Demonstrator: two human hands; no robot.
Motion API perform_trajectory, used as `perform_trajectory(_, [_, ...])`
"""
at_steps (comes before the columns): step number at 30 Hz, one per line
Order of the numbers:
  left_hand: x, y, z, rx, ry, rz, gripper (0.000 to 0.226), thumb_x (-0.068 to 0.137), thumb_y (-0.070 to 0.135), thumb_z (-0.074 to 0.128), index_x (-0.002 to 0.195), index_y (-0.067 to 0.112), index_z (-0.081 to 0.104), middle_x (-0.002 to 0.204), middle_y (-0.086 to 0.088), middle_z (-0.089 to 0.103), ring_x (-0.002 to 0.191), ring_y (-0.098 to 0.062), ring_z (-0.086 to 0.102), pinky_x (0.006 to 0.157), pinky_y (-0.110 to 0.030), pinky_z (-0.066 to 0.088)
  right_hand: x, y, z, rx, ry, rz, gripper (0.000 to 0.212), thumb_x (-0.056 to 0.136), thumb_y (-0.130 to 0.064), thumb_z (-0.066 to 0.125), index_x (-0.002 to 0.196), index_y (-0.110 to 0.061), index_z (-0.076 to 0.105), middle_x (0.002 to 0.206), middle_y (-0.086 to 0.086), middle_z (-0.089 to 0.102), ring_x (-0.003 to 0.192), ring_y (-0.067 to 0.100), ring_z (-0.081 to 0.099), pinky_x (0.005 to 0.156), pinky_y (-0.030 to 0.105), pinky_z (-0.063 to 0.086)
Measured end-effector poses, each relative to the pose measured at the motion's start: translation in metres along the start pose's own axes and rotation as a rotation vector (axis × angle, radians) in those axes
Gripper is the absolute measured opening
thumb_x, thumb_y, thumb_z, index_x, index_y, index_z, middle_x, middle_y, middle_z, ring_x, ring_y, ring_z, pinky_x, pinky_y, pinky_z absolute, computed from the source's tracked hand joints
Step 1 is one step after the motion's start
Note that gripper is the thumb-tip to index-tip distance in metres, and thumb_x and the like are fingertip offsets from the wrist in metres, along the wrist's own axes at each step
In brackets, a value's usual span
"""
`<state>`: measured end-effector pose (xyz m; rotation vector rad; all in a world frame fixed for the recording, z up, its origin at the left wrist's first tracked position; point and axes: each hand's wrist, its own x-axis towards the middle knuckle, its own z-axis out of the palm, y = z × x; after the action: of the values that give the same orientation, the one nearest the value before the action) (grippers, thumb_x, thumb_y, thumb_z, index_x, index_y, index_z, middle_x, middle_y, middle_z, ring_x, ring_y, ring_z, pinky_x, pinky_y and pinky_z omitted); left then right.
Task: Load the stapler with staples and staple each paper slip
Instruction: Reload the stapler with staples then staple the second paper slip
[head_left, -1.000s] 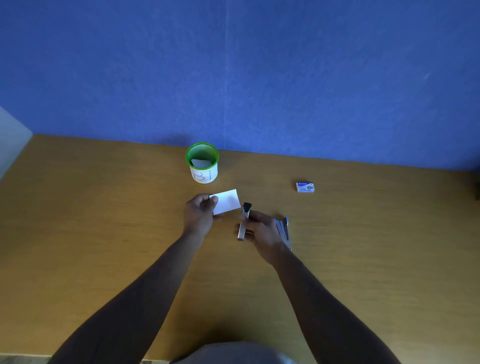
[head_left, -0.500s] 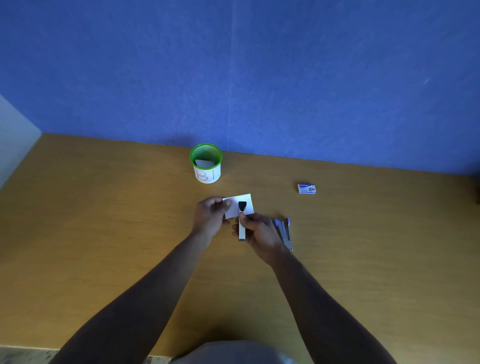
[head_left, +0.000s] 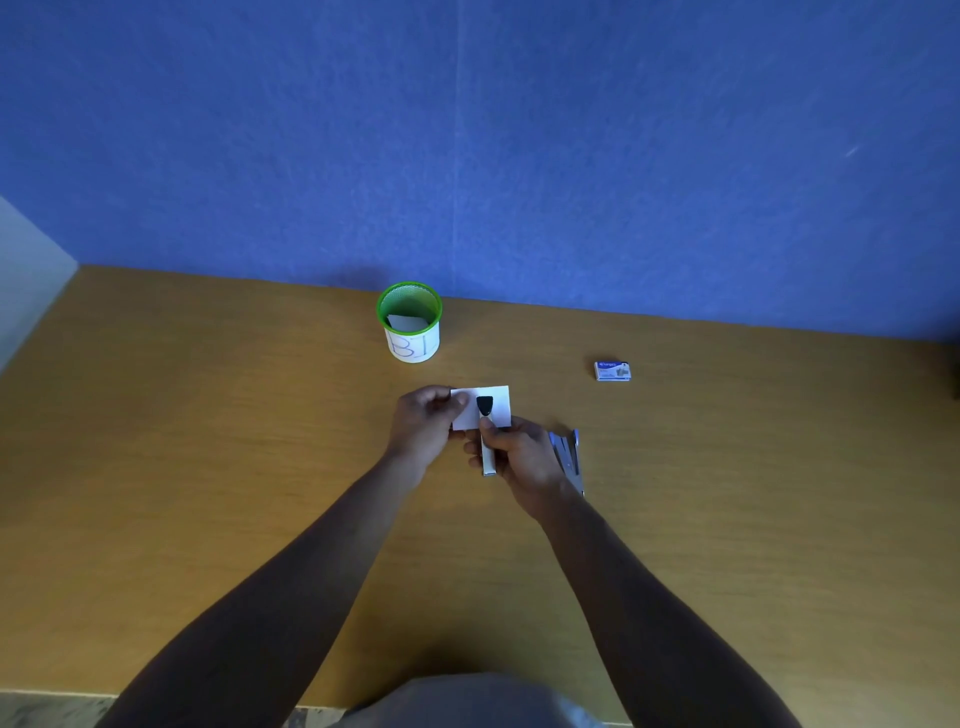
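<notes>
My left hand (head_left: 425, 422) pinches the left end of a white paper slip (head_left: 493, 402) just above the wooden table (head_left: 208, 467). A small silver stapler (head_left: 487, 441) with a black nose is gripped in my right hand (head_left: 519, 457). Its black tip lies over the middle of the slip. Whether the slip sits inside the stapler's jaw cannot be told. Right of my right hand lies a grey pile of paper slips (head_left: 569, 457) on the table.
A green-rimmed cup (head_left: 410, 325) with a white label holds a folded paper and stands behind my hands near the blue wall. A small blue-and-white staple box (head_left: 613, 371) lies at the right, further back.
My left hand has brought the slip rightward to the stapler, and the stapler's black tip now covers the slip's middle instead of standing beside it.
</notes>
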<state>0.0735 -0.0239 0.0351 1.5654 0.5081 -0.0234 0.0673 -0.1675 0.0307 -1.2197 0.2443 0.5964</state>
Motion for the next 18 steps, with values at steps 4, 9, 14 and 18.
perform_trajectory(4, [-0.001, 0.002, 0.001, -0.061, -0.026, -0.077, 0.027, 0.085, 0.029, 0.071, 0.083, 0.003, 0.068, 0.075, -0.010, 0.064, 0.066, -0.019, 0.061, 0.061, -0.036, 0.055, 0.001, 0.001, -0.001, -0.015, 0.012, -0.013, 0.024, 0.092, -0.013, 0.063, 0.108, 0.005, 0.069, 0.090, 0.021, 0.069, 0.074, 0.023, 0.065, 0.064, 0.035, 0.053])
perform_trajectory(9, [-0.010, 0.005, 0.005, -0.136, -0.108, -0.112, 0.023, 0.078, 0.031, 0.078, 0.088, 0.013, 0.068, 0.071, -0.003, 0.074, 0.062, -0.014, 0.067, 0.050, -0.024, 0.050, 0.002, 0.002, -0.001, -0.036, 0.023, -0.026, 0.020, 0.092, -0.012, 0.063, 0.101, 0.004, 0.071, 0.081, 0.018, 0.069, 0.074, 0.025, 0.065, 0.063, 0.034, 0.052])
perform_trajectory(14, [-0.013, 0.008, 0.010, -0.122, -0.048, -0.122, 0.030, 0.076, 0.024, 0.081, 0.095, 0.009, 0.063, 0.072, -0.007, 0.075, 0.061, -0.015, 0.069, 0.049, -0.024, 0.051, 0.001, 0.002, 0.001, -0.031, 0.060, -0.023, 0.018, 0.092, -0.009, 0.063, 0.101, 0.004, 0.072, 0.083, 0.015, 0.071, 0.074, 0.023, 0.066, 0.064, 0.035, 0.053])
perform_trajectory(18, [-0.015, 0.005, 0.012, -0.138, -0.011, -0.127, 0.030, 0.077, 0.023, 0.080, 0.095, 0.006, 0.063, 0.073, -0.012, 0.074, 0.055, -0.020, 0.063, 0.044, -0.027, 0.048, 0.000, 0.003, 0.005, -0.028, 0.097, -0.019, 0.018, 0.092, -0.007, 0.063, 0.102, 0.005, 0.071, 0.082, 0.013, 0.071, 0.072, 0.023, 0.065, 0.065, 0.036, 0.053])
